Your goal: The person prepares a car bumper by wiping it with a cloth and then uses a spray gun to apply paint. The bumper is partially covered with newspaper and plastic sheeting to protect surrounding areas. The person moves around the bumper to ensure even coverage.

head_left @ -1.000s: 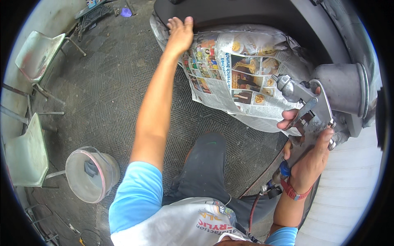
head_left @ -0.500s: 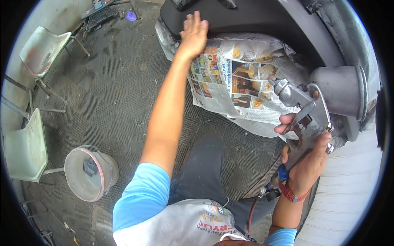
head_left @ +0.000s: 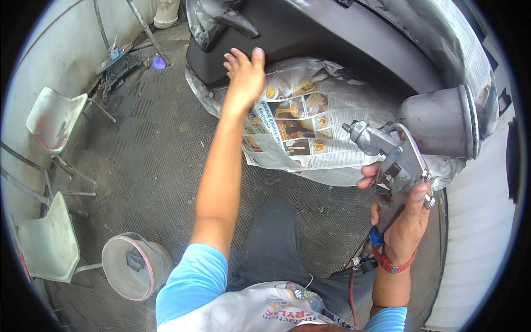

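Observation:
My left hand is stretched out with its fingers apart at the lower edge of a dark grey car-body panel; whether it touches the panel I cannot tell. Below that edge hangs masking newspaper, crumpled and dusted grey in places. At the right, my right hand is wrapped round the handle of a metal spray gun, a finger or two by the trigger. The gun's grey cup points up and right, its nozzle leftward toward the newspaper. A red hose runs down from a blue fitting under the handle.
On the left stand two worn pale chairs and a whitish bucket with a grey piece inside. A small low stand and a purple object are farther back. Dark textured matting covers the floor. Ribbed white sheeting lies at right.
The whole view has shifted. Against the panel, my left hand has moved rightward along its lower edge. My right hand still grips the spray gun, in much the same pose.

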`<action>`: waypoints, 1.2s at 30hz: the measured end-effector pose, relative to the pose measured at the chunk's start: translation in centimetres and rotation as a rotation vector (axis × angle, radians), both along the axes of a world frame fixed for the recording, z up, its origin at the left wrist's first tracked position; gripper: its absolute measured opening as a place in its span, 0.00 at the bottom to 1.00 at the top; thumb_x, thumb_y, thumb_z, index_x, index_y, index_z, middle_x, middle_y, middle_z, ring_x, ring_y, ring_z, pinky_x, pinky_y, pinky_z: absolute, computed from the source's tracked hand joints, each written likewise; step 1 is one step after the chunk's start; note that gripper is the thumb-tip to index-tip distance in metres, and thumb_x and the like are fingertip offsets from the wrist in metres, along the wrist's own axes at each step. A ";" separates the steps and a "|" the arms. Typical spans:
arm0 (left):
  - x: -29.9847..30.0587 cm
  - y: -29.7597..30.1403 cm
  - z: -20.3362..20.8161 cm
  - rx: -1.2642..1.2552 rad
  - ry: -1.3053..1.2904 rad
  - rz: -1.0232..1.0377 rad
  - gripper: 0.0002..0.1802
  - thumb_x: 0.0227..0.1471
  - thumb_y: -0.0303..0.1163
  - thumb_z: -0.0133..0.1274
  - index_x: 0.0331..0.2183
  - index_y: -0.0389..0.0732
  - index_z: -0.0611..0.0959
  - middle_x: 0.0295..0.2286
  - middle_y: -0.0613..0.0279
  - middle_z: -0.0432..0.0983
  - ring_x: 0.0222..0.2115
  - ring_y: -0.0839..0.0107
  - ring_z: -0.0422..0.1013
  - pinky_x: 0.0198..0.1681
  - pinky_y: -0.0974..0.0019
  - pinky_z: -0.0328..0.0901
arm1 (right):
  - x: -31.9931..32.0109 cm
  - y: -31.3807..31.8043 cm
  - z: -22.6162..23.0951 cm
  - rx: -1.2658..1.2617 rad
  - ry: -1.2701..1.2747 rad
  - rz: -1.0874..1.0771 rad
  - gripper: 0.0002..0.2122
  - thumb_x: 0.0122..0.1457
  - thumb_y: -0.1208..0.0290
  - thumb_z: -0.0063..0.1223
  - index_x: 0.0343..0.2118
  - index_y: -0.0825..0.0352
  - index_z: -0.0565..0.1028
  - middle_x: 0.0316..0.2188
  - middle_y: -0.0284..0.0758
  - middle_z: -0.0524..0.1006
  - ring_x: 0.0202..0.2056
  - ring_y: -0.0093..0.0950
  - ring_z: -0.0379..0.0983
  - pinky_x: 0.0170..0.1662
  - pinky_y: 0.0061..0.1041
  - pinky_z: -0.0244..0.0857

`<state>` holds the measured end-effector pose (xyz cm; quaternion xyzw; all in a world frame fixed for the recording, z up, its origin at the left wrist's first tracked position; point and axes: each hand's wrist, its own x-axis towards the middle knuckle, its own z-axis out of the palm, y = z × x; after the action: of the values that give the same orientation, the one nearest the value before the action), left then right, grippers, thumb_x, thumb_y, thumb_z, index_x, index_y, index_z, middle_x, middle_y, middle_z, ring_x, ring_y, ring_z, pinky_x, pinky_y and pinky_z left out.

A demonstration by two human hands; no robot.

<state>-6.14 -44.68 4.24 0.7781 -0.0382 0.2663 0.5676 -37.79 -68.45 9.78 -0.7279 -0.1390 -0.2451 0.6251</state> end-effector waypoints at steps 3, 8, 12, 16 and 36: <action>-7.2 -4.1 2.7 0.263 -0.204 -0.114 0.57 0.73 0.67 0.28 0.72 0.19 0.44 0.73 0.21 0.33 0.76 0.34 0.29 0.78 0.40 0.29 | -0.6 -1.2 -0.1 0.028 -0.002 -0.010 0.36 0.77 0.42 0.39 0.73 0.71 0.61 0.44 0.53 0.83 0.41 0.34 0.84 0.24 0.19 0.67; -6.9 -7.5 7.9 0.179 -0.414 -0.088 0.57 0.72 0.69 0.24 0.73 0.22 0.41 0.74 0.28 0.30 0.77 0.46 0.27 0.79 0.50 0.27 | -1.1 -4.0 0.4 0.043 -0.041 0.029 0.35 0.77 0.42 0.38 0.71 0.71 0.62 0.45 0.53 0.83 0.41 0.33 0.84 0.24 0.19 0.67; -1.8 -4.0 12.9 -0.188 -0.249 -0.155 0.60 0.69 0.74 0.25 0.74 0.27 0.41 0.76 0.36 0.31 0.78 0.48 0.29 0.78 0.47 0.29 | -1.5 -7.2 0.4 0.033 -0.066 0.073 0.35 0.77 0.40 0.36 0.70 0.71 0.63 0.46 0.52 0.83 0.42 0.33 0.84 0.23 0.19 0.68; 0.8 -3.8 15.9 -0.260 -0.048 -0.035 0.58 0.70 0.73 0.30 0.76 0.31 0.46 0.77 0.42 0.39 0.78 0.50 0.34 0.77 0.42 0.36 | -1.7 -10.1 2.0 0.014 -0.011 0.106 0.39 0.75 0.37 0.40 0.72 0.71 0.62 0.45 0.51 0.84 0.42 0.32 0.84 0.24 0.19 0.69; -4.7 -11.8 14.2 -0.124 0.140 0.313 0.47 0.76 0.51 0.38 0.75 0.29 0.40 0.75 0.29 0.32 0.76 0.39 0.37 0.78 0.51 0.40 | -6.7 -14.7 23.3 0.307 0.421 0.250 0.35 0.74 0.46 0.52 0.73 0.69 0.64 0.53 0.45 0.84 0.47 0.22 0.81 0.29 0.14 0.68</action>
<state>-10.88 -56.51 18.45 0.7546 0.1393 0.2985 0.5675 -44.48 -83.18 33.09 -0.6371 -0.0561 -0.0281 0.7683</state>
